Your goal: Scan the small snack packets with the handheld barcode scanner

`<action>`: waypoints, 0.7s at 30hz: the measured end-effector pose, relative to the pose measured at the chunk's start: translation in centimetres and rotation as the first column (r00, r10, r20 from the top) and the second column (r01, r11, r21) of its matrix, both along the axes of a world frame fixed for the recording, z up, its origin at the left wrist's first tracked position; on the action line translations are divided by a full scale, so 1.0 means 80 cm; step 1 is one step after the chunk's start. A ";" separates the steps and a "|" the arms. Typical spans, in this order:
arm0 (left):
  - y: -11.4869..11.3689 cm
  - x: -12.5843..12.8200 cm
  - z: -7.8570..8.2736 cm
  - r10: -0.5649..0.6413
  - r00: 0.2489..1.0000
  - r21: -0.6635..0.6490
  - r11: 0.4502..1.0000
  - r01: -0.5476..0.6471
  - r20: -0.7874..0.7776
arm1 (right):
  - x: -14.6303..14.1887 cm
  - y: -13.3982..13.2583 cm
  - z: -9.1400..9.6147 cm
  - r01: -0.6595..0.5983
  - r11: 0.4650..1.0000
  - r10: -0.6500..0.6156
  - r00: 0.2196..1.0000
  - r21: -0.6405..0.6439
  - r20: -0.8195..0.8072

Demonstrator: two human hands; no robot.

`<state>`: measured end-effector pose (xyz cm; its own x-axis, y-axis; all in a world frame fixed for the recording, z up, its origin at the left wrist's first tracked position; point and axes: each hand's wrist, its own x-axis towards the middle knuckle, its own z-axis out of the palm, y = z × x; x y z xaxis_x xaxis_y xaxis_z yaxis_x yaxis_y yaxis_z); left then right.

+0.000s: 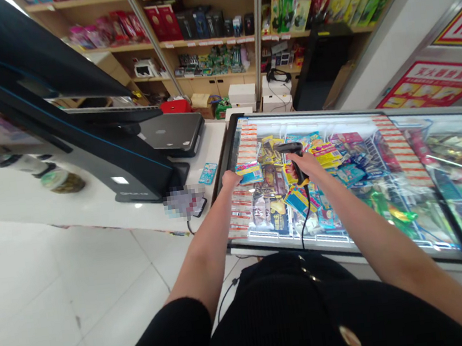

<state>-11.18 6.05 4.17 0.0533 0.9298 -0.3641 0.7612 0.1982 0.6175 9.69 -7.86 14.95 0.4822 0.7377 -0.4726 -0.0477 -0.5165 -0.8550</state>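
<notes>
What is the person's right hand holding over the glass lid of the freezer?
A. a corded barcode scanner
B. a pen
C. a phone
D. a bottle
A: the right hand grips a black barcode scanner whose cord hangs down over the freezer, while the left hand holds a small packet.

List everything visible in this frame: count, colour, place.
barcode scanner: one, black, corded, held above the freezer
packet: one, blue and yellow, at the left hand
chest freezer: one, glass-topped, full of colourful packs, right
checkout terminal: one, black, on the white counter
laptop: one, grey, closed, behind the terminal
jar: one, green-lidded, counter left
shelves: wooden, stocked with boxes and packets, back wall
left hand: one, holding the packet
right hand: one, gripping the scanner
</notes>
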 end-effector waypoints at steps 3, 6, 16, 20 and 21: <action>0.000 0.008 0.011 0.007 0.993 0.098 0.995 0.005 -0.118 | 0.007 -0.007 0.001 0.026 1.000 -0.026 1.000 -0.008 -0.005; -0.001 0.029 0.024 -0.017 0.993 0.258 0.965 0.046 -0.115 | 0.023 -0.014 -0.004 0.058 0.998 -0.058 0.998 0.001 0.011; -0.049 0.150 0.009 -0.361 0.929 0.140 0.919 0.370 -0.084 | 0.083 -0.047 -0.016 0.070 0.997 -0.068 0.994 -0.018 0.087; -0.070 0.181 -0.014 -0.368 0.922 -0.011 0.929 0.369 -0.122 | 0.099 -0.058 -0.018 0.068 0.997 -0.064 0.994 -0.041 0.085; -0.074 0.186 -0.018 -0.363 0.924 -0.036 0.932 0.361 -0.124 | 0.103 -0.060 -0.020 0.066 0.997 -0.062 0.995 -0.046 0.084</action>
<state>3.73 0.11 2.72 0.3381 0.8512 -0.4015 0.8541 -0.0984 0.5108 17.90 -12.68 13.31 0.5663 0.6811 -0.4642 -0.0125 -0.5560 -0.8311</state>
